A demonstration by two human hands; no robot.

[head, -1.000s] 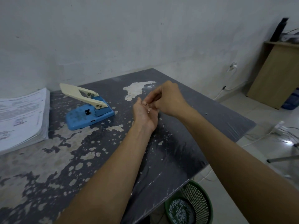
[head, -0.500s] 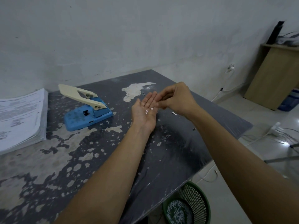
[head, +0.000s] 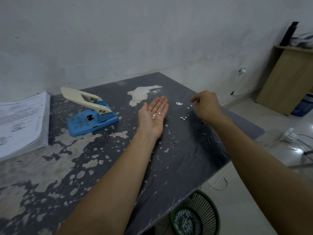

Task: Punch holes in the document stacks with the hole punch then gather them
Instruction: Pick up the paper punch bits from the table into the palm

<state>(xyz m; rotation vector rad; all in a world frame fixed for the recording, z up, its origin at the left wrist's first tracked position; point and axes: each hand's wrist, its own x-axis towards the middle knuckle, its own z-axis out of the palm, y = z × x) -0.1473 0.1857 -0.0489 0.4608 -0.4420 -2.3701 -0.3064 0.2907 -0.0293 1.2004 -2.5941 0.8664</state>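
Observation:
A blue hole punch (head: 92, 119) with a cream lever stands on the worn dark table (head: 177, 158), left of centre. A thick stack of printed documents (head: 22, 122) lies at the table's left edge. My left hand (head: 153, 116) lies palm up with straight fingers, and a few small white paper dots rest in the palm. My right hand (head: 205, 106) hovers palm down to its right with loosely curled fingers, just above scattered white paper dots (head: 182, 110) on the tabletop. What its fingertips hold, if anything, is hidden.
A green mesh wastebasket (head: 199, 216) with paper dots inside stands on the floor below the table's near right edge. Cables and a power strip (head: 290, 135) lie on the floor at right. A wooden cabinet (head: 288, 82) stands at far right.
My right hand has left my left palm and moved right, over the loose dots on the table. My left hand has opened flat, showing the dots in its palm.

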